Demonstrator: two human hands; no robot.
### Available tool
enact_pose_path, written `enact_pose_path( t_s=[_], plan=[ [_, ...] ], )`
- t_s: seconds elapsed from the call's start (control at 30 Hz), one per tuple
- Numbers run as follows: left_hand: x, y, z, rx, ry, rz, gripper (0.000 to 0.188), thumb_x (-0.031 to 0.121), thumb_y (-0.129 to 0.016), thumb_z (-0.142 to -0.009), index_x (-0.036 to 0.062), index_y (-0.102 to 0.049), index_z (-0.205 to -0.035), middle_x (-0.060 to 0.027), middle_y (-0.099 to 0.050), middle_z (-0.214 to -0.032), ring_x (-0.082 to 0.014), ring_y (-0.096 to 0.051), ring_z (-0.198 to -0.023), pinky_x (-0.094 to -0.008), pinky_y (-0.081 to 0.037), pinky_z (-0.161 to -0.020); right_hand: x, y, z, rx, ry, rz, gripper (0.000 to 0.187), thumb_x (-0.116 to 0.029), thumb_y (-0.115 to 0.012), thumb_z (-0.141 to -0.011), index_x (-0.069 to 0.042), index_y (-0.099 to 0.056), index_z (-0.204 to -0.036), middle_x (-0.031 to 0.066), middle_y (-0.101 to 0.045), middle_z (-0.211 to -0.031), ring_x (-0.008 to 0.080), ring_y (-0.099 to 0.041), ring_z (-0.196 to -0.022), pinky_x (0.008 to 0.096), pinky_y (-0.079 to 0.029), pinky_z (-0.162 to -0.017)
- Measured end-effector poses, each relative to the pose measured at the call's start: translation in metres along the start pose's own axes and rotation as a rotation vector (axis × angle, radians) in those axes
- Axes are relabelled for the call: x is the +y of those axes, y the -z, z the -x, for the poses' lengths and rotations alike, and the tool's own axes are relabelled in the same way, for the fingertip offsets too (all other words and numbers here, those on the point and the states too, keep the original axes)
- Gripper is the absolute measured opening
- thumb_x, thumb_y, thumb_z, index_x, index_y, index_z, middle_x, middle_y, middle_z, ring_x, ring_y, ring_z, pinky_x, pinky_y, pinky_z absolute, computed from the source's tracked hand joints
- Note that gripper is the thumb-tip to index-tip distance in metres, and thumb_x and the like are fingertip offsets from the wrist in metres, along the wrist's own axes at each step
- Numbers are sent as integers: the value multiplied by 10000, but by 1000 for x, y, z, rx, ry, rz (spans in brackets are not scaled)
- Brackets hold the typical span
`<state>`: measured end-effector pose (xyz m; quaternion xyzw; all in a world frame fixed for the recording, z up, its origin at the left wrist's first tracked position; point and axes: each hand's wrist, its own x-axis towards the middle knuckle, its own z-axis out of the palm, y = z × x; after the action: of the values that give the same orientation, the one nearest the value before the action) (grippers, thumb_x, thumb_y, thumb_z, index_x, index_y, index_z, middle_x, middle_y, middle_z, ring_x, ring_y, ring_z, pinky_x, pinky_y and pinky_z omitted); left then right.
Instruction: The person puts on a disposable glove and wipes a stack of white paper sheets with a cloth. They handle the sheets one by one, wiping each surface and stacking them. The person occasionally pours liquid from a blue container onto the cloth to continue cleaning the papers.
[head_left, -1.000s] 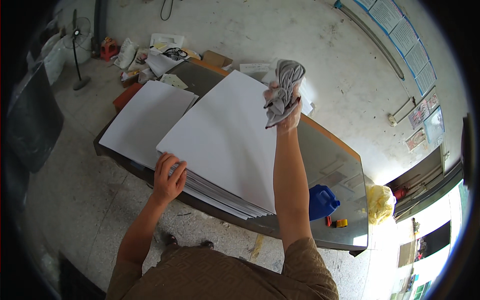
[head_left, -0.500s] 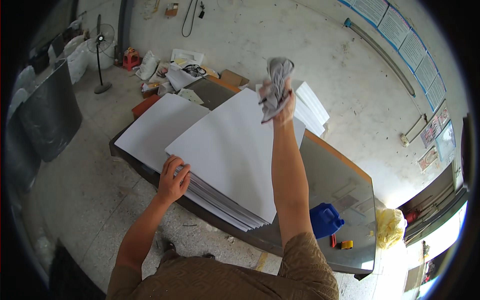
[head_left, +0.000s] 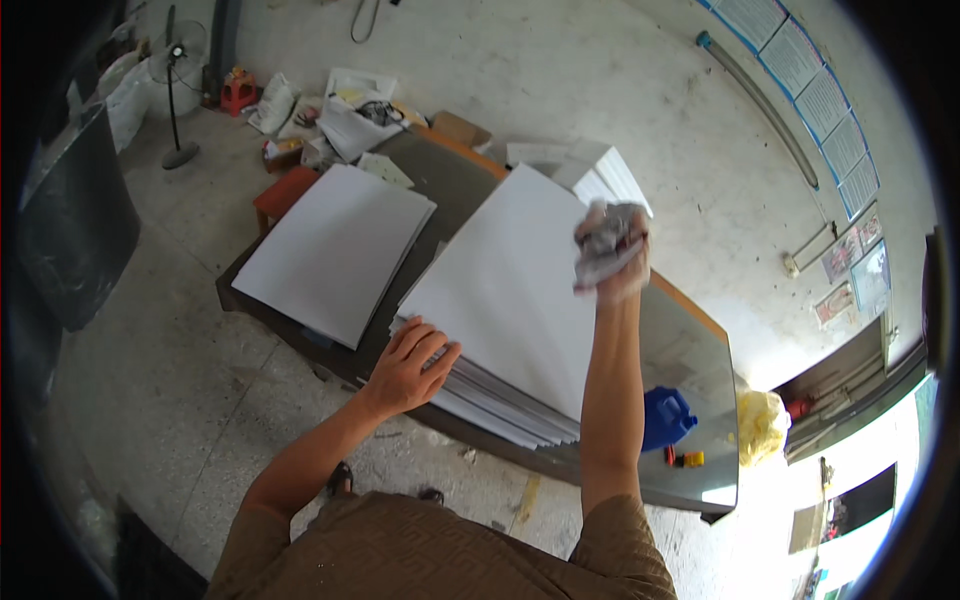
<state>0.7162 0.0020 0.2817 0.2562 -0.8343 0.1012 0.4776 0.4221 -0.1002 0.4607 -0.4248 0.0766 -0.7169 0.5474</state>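
Note:
My right hand [head_left: 622, 262] is closed round a crumpled grey cloth [head_left: 612, 235], slightly blurred, at the right side of the larger stack of white sheets [head_left: 510, 270]. Whether the cloth touches the top sheet, I cannot tell. At the near left corner of this stack, my left hand [head_left: 405, 375] curls its fingers over the edge, its thumb pointing right. Along the front, the layered edges of the sheets fan out unevenly. A smaller stack of white sheets [head_left: 335, 250] lies to the left, with a strip of dark table between the two.
The dark table [head_left: 685, 335] has a wooden far edge. At its right end are a blue jug [head_left: 668, 418] and a yellow tape roll [head_left: 690, 459]. White blocks [head_left: 605, 175] and clutter lie behind. A red stool [head_left: 285, 192] and a standing fan [head_left: 175, 100] are left.
The larger stack has shifted right with my left hand, opening a gap beside the smaller stack. My right hand and the cloth have come nearer and to the right. The view has shifted slightly.

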Motion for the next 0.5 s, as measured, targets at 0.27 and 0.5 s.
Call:
enact_pose_path(
  t_s=[0.27,0.5],
  plan=[
    [-19,-7,-10,-2,-75,108,359,133,-668,-832,60,-623,-1180,-98,-547,-1125,-259,-522,-1100,-473,-401,-1053,11,-3,10,417,-64,124,166,-226,-527,-934,-63,-557,-941,102,-602,-837,223,-580,-694,351,-508,-630],
    [-22,-9,11,71,-62,82,311,89,-665,-836,87,-660,-1147,-71,-565,-1114,-231,-508,-1142,-431,-414,-1077,36,-65,70,50,-170,1547,534,-49,-626,-871,-146,-486,-1377,134,-613,-1104,273,-622,-889,376,-524,-806]
  ],
)
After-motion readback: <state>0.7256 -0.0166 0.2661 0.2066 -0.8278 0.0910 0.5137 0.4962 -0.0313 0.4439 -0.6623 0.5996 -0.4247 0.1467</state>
